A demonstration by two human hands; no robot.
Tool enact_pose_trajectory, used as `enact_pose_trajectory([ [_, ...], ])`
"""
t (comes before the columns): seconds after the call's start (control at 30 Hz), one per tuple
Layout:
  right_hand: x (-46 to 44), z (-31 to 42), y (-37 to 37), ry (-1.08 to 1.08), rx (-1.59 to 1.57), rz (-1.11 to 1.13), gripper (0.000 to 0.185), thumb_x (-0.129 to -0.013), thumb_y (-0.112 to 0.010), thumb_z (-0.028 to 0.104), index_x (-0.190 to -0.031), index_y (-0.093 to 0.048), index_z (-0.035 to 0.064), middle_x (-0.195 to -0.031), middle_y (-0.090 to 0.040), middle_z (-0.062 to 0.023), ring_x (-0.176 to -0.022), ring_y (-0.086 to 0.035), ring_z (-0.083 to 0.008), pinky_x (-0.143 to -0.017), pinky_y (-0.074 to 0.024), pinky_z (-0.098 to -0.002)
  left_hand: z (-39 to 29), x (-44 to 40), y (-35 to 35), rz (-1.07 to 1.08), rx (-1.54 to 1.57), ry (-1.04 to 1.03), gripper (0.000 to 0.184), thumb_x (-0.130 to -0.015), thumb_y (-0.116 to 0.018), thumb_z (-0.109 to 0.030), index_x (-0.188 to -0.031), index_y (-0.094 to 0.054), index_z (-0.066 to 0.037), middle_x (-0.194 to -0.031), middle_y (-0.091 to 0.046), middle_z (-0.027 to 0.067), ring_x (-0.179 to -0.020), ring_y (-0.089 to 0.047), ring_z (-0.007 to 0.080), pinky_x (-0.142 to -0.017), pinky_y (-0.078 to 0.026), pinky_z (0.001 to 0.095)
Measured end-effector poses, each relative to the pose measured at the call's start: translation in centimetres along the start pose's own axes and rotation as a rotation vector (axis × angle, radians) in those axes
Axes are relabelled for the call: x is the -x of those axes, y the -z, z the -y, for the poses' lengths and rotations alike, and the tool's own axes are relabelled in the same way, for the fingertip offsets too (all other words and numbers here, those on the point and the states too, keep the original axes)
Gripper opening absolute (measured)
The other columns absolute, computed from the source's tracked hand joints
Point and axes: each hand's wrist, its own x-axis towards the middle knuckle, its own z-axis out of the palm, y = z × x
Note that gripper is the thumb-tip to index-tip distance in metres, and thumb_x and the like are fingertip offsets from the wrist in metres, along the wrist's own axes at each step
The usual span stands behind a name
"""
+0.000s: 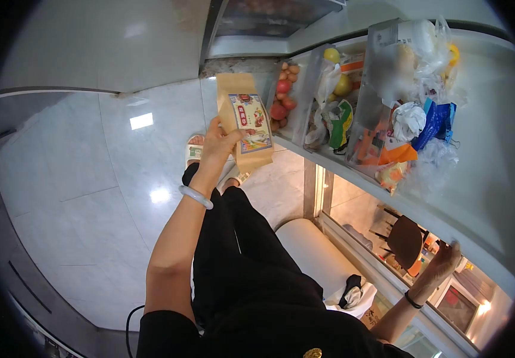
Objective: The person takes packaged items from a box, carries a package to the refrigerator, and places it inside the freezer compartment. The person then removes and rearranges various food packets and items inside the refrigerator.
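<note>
My left hand [219, 141] is closed around a brown paper bag [247, 160] with a colourful printed label, holding it over the floor beside the door bins. On the right, my right hand [443, 261] reaches to the lower edge of an open refrigerator door [478, 155]; its fingers curl at that edge and are partly hidden. Small red and brown round items [281, 101] fill the nearest clear bin. The bin beside it holds yellow round fruit [342, 85] and a green-and-yellow packet [342, 125]. Farther along are crumpled plastic bags [430, 77] and a blue packet [435, 125].
A clear drawer [263, 18] shows inside the refrigerator at the top. A white cylindrical object [305, 250] stands by my legs, with dark and white cloth [353, 293] near it. Beyond the door, a brown chair [405, 241] is visible. Tiles [78, 179] cover the floor.
</note>
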Motion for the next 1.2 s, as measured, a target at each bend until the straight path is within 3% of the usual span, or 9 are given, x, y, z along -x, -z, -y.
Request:
enact_pose_trajectory([
  [0.4,-0.3,-1.1,3.2,0.017,-0.001,-0.008,0.043,-0.078,-0.063,0.02,-0.113,-0.055,-0.0042,-0.111,-0.057,-0.0125,-0.109,-0.051,-0.0234,-0.098,-0.0365,-0.0367,6.0,-3.9,1.7,0.027,0.039,0.048,0.056,-0.073,-0.067,-0.007,-0.122,-0.04,0.002,-0.105,-0.061,0.0149,-0.092,-0.062,0.0217,-0.072,-0.052,0.0322],
  [0.5,0.0,-1.0,2.9,0.09,0.017,-0.08,0.026,-0.078,-0.062,0.019,-0.097,-0.065,0.0015,-0.109,-0.061,-0.0108,-0.105,-0.054,-0.0234,-0.096,-0.0385,-0.0402,7.1,-4.9,1.3,0.036,0.025,0.061,0.056,-0.074,-0.067,-0.006,-0.122,-0.039,0.002,-0.107,-0.06,0.0153,-0.092,-0.062,0.0222,-0.073,-0.053,0.0339],
  [0.57,0.2,-0.6,2.6,0.041,0.093,-0.145,0.029,-0.079,-0.06,0.018,-0.101,-0.063,-0.001,-0.11,-0.06,-0.0115,-0.106,-0.053,-0.0235,-0.097,-0.0376,-0.0398,7.5,-5.7,1.0,0.037,0.008,0.064,0.057,-0.074,-0.067,-0.005,-0.122,-0.038,0.002,-0.107,-0.059,0.0156,-0.093,-0.062,0.0227,-0.074,-0.053,0.0346],
  [0.77,0.8,-1.0,6.8,0.013,-0.068,0.004,0.034,-0.082,-0.056,0.016,-0.107,-0.058,-0.0055,-0.113,-0.057,-0.0134,-0.108,-0.051,-0.0244,-0.1,-0.0347,-0.0391,9.3,-9.4,0.0,0.078,0.075,0.071,0.06,-0.074,-0.063,0.001,-0.125,-0.032,0.004,-0.106,-0.059,0.0177,-0.093,-0.063,0.0248,-0.075,-0.054,0.0345],
  [0.83,0.0,-1.9,6.3,0.23,0.187,-0.12,0.034,-0.084,-0.05,0.017,-0.108,-0.056,-0.0067,-0.112,-0.057,-0.0148,-0.109,-0.05,-0.0254,-0.101,-0.0327,-0.0402,9.5,-10.9,-0.8,0.081,0.122,0.103,0.058,-0.07,-0.06,0.01,-0.121,-0.033,0.002,-0.112,-0.055,0.0181,-0.099,-0.059,0.0243,-0.083,-0.05,0.0339],
  [0.9,1.0,0.5,3.8,-0.096,-0.456,0.273,0.036,-0.087,-0.046,0.018,-0.11,-0.055,-0.0076,-0.114,-0.056,-0.0161,-0.111,-0.049,-0.0267,-0.103,-0.0307,-0.0407,9.6,-12.3,-1.8,0.076,0.092,0.114,0.059,-0.069,-0.06,0.01,-0.12,-0.032,0.002,-0.113,-0.055,0.018,-0.099,-0.059,0.0247,-0.084,-0.05,0.0344],
  [1.0,2.3,-0.7,4.4,-0.077,-0.534,0.416,0.038,-0.088,-0.045,0.019,-0.111,-0.054,-0.0089,-0.117,-0.055,-0.0169,-0.114,-0.047,-0.0258,-0.102,-0.032,-0.0409,10.4,-14.9,-3.1,0.054,0.021,0.129,0.059,-0.068,-0.06,0.012,-0.119,-0.032,0.002,-0.113,-0.055,0.0178,-0.1,-0.058,0.0256,-0.086,-0.049,0.0351],
  [1.03,-0.4,-1.3,9.6,0.078,-0.08,-0.204,0.041,-0.082,-0.051,0.015,-0.117,-0.05,-0.0053,-0.118,-0.053,-0.0125,-0.114,-0.046,-0.0226,-0.101,-0.0321,-0.0377,10.9,-15.8,-3.5,0.037,-0.023,0.135,0.059,-0.068,-0.06,0.012,-0.119,-0.032,0.002,-0.112,-0.055,0.0176,-0.101,-0.058,0.0262,-0.086,-0.049,0.0352],
  [1.2,-2.0,-7.1,18.3,0.038,-0.059,-0.197,0.041,-0.081,-0.052,0.014,-0.118,-0.05,-0.005,-0.118,-0.053,-0.0123,-0.114,-0.046,-0.0225,-0.101,-0.032,-0.0376,13.7,-19.5,-5.8,0.08,0.129,0.151,0.057,-0.068,-0.058,0.014,-0.117,-0.032,0.002,-0.114,-0.054,0.0176,-0.103,-0.056,0.0263,-0.087,-0.049,0.0342],
])
